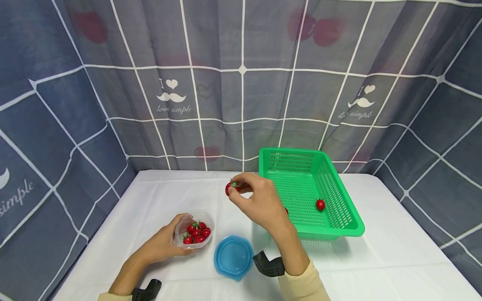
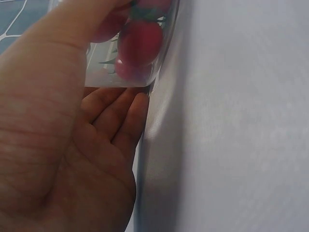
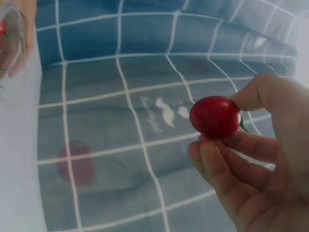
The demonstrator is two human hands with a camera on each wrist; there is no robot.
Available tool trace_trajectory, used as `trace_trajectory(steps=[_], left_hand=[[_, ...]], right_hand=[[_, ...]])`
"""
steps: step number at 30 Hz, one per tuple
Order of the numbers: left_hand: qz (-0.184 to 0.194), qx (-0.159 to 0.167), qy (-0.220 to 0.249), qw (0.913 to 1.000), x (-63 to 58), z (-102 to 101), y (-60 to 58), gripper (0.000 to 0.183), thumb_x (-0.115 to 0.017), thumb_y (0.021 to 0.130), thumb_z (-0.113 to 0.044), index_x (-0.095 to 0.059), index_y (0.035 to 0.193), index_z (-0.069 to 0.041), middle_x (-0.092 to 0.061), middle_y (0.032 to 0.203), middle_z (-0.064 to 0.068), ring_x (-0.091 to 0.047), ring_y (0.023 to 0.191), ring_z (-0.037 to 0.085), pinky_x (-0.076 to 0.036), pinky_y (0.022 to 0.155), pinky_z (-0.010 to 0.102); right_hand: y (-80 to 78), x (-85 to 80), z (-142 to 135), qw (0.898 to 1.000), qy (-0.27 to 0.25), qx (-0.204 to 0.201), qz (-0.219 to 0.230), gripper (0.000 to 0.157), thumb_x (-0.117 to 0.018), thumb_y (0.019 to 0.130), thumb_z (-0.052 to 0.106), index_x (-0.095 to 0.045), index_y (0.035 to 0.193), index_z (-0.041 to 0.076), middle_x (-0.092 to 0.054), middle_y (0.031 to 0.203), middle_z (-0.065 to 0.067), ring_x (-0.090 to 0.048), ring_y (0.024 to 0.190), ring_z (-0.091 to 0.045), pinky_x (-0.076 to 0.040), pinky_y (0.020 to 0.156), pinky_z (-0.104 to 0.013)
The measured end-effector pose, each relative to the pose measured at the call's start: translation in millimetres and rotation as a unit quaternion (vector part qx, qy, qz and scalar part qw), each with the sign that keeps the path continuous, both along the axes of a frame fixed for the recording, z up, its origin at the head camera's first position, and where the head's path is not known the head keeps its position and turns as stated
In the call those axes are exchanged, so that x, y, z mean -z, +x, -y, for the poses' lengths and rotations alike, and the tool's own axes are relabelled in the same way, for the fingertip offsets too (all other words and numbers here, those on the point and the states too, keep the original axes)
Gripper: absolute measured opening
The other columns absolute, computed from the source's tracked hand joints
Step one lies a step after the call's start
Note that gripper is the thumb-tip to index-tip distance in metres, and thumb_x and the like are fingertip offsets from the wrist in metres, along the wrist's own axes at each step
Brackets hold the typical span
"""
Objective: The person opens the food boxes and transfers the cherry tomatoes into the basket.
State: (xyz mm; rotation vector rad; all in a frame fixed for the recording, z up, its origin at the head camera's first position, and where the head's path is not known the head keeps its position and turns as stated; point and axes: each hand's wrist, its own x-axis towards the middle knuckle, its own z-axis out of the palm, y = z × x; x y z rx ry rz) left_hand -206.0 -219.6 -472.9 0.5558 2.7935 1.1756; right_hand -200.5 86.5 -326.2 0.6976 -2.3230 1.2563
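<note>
Right hand [image 1: 260, 200], centre frame, pinches a tomato [image 3: 213, 117] that a slackened grip could drop; left hand [image 1: 165, 241], lower left, is curled round a plastic tub [image 1: 202, 216].

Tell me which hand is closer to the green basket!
Right: the right hand is by the left side of the green basket; the left hand is farther left, holding the clear tub.

One tomato [image 1: 286, 211] in green basket [image 1: 344, 232] mostly hidden by right hand [image 1: 261, 202], left wrist view: clear container [image 2: 104, 79] cropped at top, right wrist view: curtain lettering [image 3: 152, 116] blurred
</note>
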Motion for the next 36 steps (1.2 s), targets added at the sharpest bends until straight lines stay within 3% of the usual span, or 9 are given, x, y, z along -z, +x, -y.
trace_trajectory(steps=[13, 26, 36], left_hand=[[0.023, -0.012, 0.003, 0.9997, 1.0, -0.1, 1.6, 0.097, -0.096, 0.067, -0.045, -0.044, 0.146, -0.02, -0.057, 0.147, 0.006, -0.05, 0.14, 0.037, -0.039, 0.11, 0.067], [0.013, -0.011, -0.001, 0.9998, 2.6, 1.4, 1.3, 0.097, -0.096, 0.067, -0.044, -0.044, 0.145, -0.019, -0.057, 0.147, 0.008, -0.051, 0.139, 0.037, -0.041, 0.109, 0.066], [0.009, -0.005, 0.0, 0.9999, 2.1, 0.6, -0.7, 0.096, -0.096, 0.067, -0.045, -0.044, 0.144, -0.019, -0.058, 0.145, 0.007, -0.052, 0.138, 0.038, -0.04, 0.108, 0.068]], right_hand=[[-3.5, -12.5, -49.9, 0.997, -0.045, 0.067, 0.012, 0.015, -0.071, 0.093, 0.01, -0.074, 0.107, 0.01, -0.074, 0.1, -0.002, -0.07, 0.092, -0.017, -0.061, 0.085, -0.033], [-12.1, -12.0, -83.6, 0.987, -0.011, 0.143, 0.068, 0.017, -0.072, 0.096, 0.022, -0.075, 0.11, 0.015, -0.074, 0.104, -0.001, -0.071, 0.099, -0.016, -0.061, 0.087, -0.035], [-19.2, -7.1, -103.8, 0.982, 0.015, 0.166, 0.09, 0.021, -0.069, 0.097, 0.026, -0.075, 0.113, 0.014, -0.073, 0.106, -0.005, -0.071, 0.102, -0.019, -0.06, 0.091, -0.037]])
